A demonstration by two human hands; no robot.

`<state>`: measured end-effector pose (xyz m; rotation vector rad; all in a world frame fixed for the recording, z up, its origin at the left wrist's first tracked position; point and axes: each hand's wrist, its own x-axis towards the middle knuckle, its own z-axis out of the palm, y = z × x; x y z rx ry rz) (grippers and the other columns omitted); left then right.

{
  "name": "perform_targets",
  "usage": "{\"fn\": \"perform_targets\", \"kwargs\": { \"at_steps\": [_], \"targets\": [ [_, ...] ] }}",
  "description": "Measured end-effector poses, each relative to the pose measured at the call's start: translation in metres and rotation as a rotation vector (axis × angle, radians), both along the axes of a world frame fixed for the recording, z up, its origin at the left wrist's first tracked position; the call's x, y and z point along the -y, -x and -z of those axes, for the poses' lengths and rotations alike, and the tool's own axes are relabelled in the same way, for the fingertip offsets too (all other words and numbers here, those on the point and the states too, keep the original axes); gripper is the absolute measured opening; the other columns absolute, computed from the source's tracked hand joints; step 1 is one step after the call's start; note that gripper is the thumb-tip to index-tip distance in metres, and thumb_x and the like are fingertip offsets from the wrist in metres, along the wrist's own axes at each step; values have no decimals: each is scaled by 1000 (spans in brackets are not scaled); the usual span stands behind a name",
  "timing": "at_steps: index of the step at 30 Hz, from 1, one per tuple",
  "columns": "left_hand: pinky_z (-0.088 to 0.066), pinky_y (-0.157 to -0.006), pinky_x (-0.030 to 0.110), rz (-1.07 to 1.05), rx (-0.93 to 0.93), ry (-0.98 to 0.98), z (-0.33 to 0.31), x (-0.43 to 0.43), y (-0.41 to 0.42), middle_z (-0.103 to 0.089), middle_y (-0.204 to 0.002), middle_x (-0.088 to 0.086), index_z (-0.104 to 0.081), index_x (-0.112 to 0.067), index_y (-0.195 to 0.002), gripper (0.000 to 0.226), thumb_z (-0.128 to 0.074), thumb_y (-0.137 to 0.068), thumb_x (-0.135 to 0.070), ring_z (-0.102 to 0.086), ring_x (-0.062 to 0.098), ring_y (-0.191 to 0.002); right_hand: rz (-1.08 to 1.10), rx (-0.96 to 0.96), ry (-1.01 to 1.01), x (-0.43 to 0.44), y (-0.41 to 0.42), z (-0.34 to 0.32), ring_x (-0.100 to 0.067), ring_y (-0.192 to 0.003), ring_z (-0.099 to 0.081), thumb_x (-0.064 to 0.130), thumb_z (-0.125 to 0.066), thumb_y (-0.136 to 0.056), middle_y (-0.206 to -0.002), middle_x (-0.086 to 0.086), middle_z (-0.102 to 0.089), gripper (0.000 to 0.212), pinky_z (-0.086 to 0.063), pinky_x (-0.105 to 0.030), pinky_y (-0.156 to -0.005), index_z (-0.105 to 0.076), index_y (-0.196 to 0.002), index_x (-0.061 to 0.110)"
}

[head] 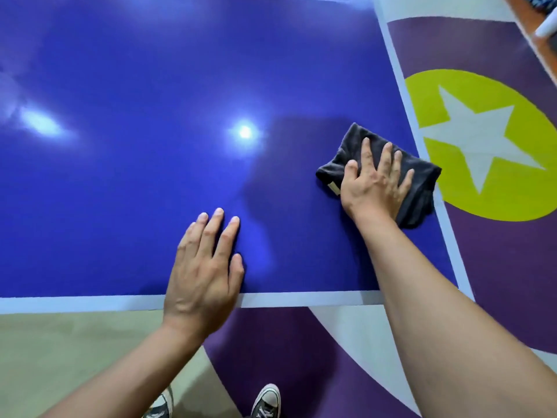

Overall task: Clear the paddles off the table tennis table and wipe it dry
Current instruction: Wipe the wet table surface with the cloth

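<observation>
Glossy blue fills most of the view: the top of the table tennis bench [120,191], shiny enough to throw back a round ceiling light [244,131] near its middle and a softer smear of glare further left. A white border line [75,303] runs along the near edge, and another runs up the right-hand edge.

The person stands at the near right corner. Their right hand [376,182] lies flat on a dark folded cloth [422,188], fingers straight and fanned out, pressing it down rather than grasping it. The cloth sits on the bench close to the right border, its far corner lapping over the white line, and a small pale label shows at its near left edge beside the thumb.

The left hand [205,267] is released too, palm down on the bare blue just inside the near border, fingers straight and holding nothing. It is well apart from the cloth.

Beyond the right edge, the floor is purple with a yellow-green circle [452,95] bearing a white star [473,140]. Below the near edge the floor is part beige [60,357], part purple, and the toes of two dark canvas shoes [265,401] with white caps show at the bottom.
</observation>
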<state>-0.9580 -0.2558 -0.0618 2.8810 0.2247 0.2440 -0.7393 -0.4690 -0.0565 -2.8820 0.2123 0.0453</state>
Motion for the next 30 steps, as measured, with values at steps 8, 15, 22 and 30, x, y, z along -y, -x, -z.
{"fn": "perform_targets", "kwargs": {
  "at_steps": [8, 15, 22, 30],
  "targets": [
    [-26, -123, 49, -13, 3, 44, -13, -57, 36, -37, -161, 9, -37, -6, -155, 60, -40, -100, -31, -31, 29, -151, -360, 25, -6, -140, 39, 1, -19, -159, 2, 49, -26, -104, -173, -2, -5, 59, 9, -51, -126, -16, -162, 41],
    [-22, -124, 48, -256, -109, -50, -16, -188, 130, -33, -163, 10, -33, -7, -157, 64, -35, -100, -37, -29, 31, -151, -666, 92, -30, -273, 148, 3, -21, -159, 1, 49, -22, -101, -172, -4, -7, 62, 7, -52, -126, -16, -162, 40],
    [-25, -122, 50, -420, -138, -45, -14, -281, 213, -34, -162, 15, -36, -5, -155, 62, -33, -101, -35, -29, 34, -151, -865, 122, -74, -400, 268, 5, -24, -159, -3, 47, -29, -103, -172, -6, -13, 60, 1, -55, -126, -21, -162, 38],
    [-27, -118, 50, -323, -128, 35, -18, -370, 248, -45, -153, 18, -51, -9, -146, 57, -38, -95, -32, -37, 39, -144, -962, 116, -134, -488, 319, 2, -20, -157, -19, 49, -38, -102, -168, -4, -27, 56, -14, -46, -126, -37, -157, 39]
  ]
}}
